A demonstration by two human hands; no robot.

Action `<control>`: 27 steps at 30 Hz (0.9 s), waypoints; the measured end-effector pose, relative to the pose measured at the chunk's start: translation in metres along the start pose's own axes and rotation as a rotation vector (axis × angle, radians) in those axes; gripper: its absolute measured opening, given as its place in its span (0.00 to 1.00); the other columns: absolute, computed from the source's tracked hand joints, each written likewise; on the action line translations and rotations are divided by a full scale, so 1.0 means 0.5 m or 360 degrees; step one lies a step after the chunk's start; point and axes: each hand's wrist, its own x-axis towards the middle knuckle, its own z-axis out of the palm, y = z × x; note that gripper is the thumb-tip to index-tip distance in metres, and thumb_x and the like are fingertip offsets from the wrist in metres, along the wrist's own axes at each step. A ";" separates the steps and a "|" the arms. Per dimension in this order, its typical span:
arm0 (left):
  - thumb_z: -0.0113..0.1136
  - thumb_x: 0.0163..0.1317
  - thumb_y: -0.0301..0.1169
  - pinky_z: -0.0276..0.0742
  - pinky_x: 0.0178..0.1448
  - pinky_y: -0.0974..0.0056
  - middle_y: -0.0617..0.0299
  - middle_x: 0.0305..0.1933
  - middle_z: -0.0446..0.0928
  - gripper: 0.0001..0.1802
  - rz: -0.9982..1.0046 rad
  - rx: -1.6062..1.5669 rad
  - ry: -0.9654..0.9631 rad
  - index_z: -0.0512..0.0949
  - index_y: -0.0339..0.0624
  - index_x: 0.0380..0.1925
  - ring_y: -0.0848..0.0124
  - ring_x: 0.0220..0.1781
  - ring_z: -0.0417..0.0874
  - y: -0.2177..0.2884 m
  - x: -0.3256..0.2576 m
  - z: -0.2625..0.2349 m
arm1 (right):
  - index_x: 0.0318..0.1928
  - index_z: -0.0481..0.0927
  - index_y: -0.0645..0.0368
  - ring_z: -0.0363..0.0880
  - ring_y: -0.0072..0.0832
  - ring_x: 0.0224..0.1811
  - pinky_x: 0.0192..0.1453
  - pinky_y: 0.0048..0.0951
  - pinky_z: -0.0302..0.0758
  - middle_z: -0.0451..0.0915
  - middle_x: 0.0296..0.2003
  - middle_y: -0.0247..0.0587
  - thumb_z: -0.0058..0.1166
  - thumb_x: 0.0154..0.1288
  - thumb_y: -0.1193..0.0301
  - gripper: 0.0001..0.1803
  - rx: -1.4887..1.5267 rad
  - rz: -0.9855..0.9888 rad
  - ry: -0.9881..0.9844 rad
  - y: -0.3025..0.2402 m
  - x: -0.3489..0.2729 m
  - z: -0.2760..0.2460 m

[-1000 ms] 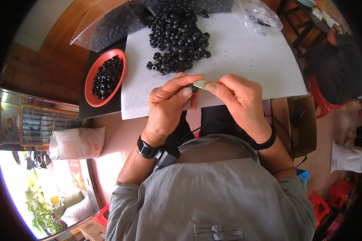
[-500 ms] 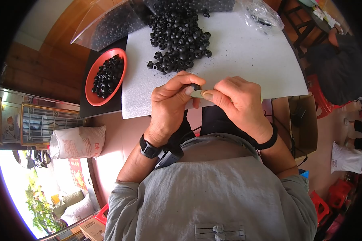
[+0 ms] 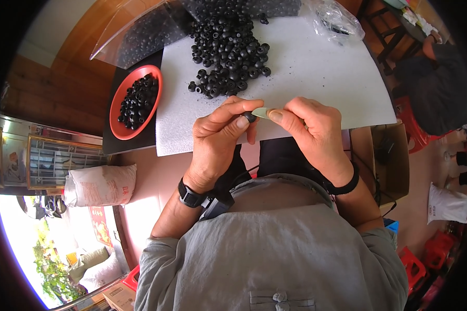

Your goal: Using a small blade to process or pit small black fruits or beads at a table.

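My left hand (image 3: 218, 129) pinches one small black round part (image 3: 249, 117) between thumb and fingers, just off the near edge of the white foam sheet. In my right hand (image 3: 314, 129) is a small knife (image 3: 261, 112) with a pale, flat blade; its handle is hidden in my fingers. The blade's tip meets the black part or lies right over it. Farther away, a pile of the same black parts (image 3: 228, 57), many with a round hole, spreads over the white foam sheet (image 3: 306, 67). More of them fill an orange-red oval bowl (image 3: 157, 103) on the left.
A clear plastic panel (image 3: 140, 33) slants behind the pile. A crumpled clear bag (image 3: 337, 23) sits at the sheet's far right. Right of my legs stands an open cardboard box (image 3: 392, 155). A person in dark clothes (image 3: 441, 88) sits beyond it. A white sack (image 3: 101, 185) lies on the left.
My right hand has shifted slightly right and the blade has turned, its tip now at the black part's upper right. The left thumb has moved down a little, showing more of the part.
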 end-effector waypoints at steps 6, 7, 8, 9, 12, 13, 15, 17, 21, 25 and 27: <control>0.56 0.75 0.18 0.81 0.45 0.66 0.58 0.50 0.76 0.16 -0.0009 0.0047 -0.0005 0.84 0.32 0.59 0.70 0.44 0.80 0.000 0.002 -0.003 | 0.25 0.77 0.58 0.73 0.37 0.18 0.24 0.39 0.66 0.74 0.16 0.41 0.69 0.70 0.60 0.21 -0.0017 0.0005 -0.0011 0.001 0.001 0.001; 0.56 0.75 0.17 0.81 0.45 0.67 0.58 0.50 0.76 0.16 -0.0003 0.0040 -0.0009 0.84 0.31 0.59 0.70 0.43 0.80 0.000 0.002 -0.003 | 0.25 0.77 0.58 0.73 0.37 0.18 0.24 0.39 0.66 0.74 0.16 0.41 0.69 0.70 0.60 0.21 -0.0015 0.0002 -0.0004 0.001 0.001 0.002; 0.56 0.75 0.17 0.81 0.45 0.67 0.58 0.50 0.76 0.16 0.0004 0.0033 -0.0013 0.84 0.31 0.59 0.70 0.43 0.80 0.001 0.002 -0.003 | 0.25 0.77 0.58 0.73 0.37 0.18 0.24 0.39 0.66 0.74 0.16 0.41 0.69 0.70 0.60 0.21 -0.0014 0.0004 -0.0006 0.002 0.002 0.002; 0.56 0.75 0.17 0.81 0.45 0.67 0.58 0.50 0.76 0.16 0.0002 0.0032 -0.0012 0.84 0.31 0.59 0.70 0.43 0.80 0.001 0.002 -0.003 | 0.25 0.77 0.58 0.73 0.37 0.18 0.24 0.39 0.66 0.74 0.17 0.40 0.69 0.70 0.60 0.21 -0.0027 -0.0022 -0.0011 0.004 0.003 0.001; 0.56 0.75 0.17 0.81 0.44 0.66 0.57 0.50 0.77 0.16 -0.0006 0.0066 -0.0016 0.84 0.31 0.58 0.70 0.42 0.80 0.004 0.002 -0.003 | 0.25 0.77 0.58 0.73 0.36 0.19 0.24 0.38 0.66 0.74 0.17 0.39 0.70 0.69 0.62 0.20 -0.0028 -0.0066 -0.0007 0.005 0.002 0.001; 0.56 0.75 0.17 0.81 0.43 0.66 0.57 0.49 0.77 0.16 0.0000 0.0062 -0.0013 0.84 0.31 0.58 0.70 0.42 0.80 0.004 0.002 -0.002 | 0.25 0.77 0.58 0.73 0.36 0.19 0.24 0.38 0.66 0.74 0.17 0.39 0.70 0.68 0.62 0.20 -0.0016 -0.0086 0.0004 0.005 0.002 0.002; 0.56 0.74 0.18 0.81 0.43 0.66 0.57 0.48 0.77 0.16 0.0005 0.0057 -0.0011 0.85 0.31 0.58 0.69 0.42 0.80 0.004 0.002 -0.001 | 0.25 0.77 0.58 0.73 0.36 0.19 0.24 0.38 0.66 0.74 0.18 0.39 0.70 0.68 0.63 0.19 -0.0020 -0.0098 0.0007 0.004 0.002 0.001; 0.56 0.74 0.18 0.81 0.42 0.67 0.57 0.47 0.77 0.15 0.0009 0.0058 -0.0002 0.85 0.30 0.57 0.69 0.41 0.81 0.002 0.002 -0.001 | 0.25 0.77 0.58 0.73 0.36 0.20 0.24 0.38 0.66 0.74 0.18 0.38 0.71 0.68 0.64 0.19 -0.0023 -0.0107 0.0010 0.005 0.000 0.002; 0.55 0.74 0.17 0.80 0.41 0.67 0.56 0.47 0.77 0.15 -0.0018 0.0013 0.0021 0.85 0.29 0.55 0.69 0.41 0.81 0.004 0.002 0.003 | 0.25 0.77 0.57 0.73 0.35 0.20 0.24 0.37 0.66 0.74 0.18 0.37 0.71 0.67 0.65 0.18 -0.0055 -0.0162 0.0022 0.010 -0.001 0.002; 0.54 0.74 0.17 0.80 0.41 0.66 0.56 0.47 0.78 0.14 -0.0030 0.0064 0.0044 0.85 0.28 0.54 0.69 0.40 0.81 0.007 0.002 0.008 | 0.25 0.76 0.57 0.74 0.35 0.21 0.25 0.37 0.67 0.74 0.19 0.37 0.71 0.67 0.65 0.18 -0.0093 -0.0199 0.0020 0.009 -0.002 0.001; 0.54 0.74 0.17 0.80 0.41 0.66 0.56 0.47 0.78 0.14 -0.0030 0.0061 0.0061 0.85 0.28 0.53 0.69 0.40 0.81 0.005 0.005 0.008 | 0.25 0.77 0.57 0.74 0.36 0.21 0.25 0.37 0.68 0.75 0.19 0.37 0.71 0.67 0.65 0.17 -0.0116 -0.0282 0.0025 0.008 -0.002 0.006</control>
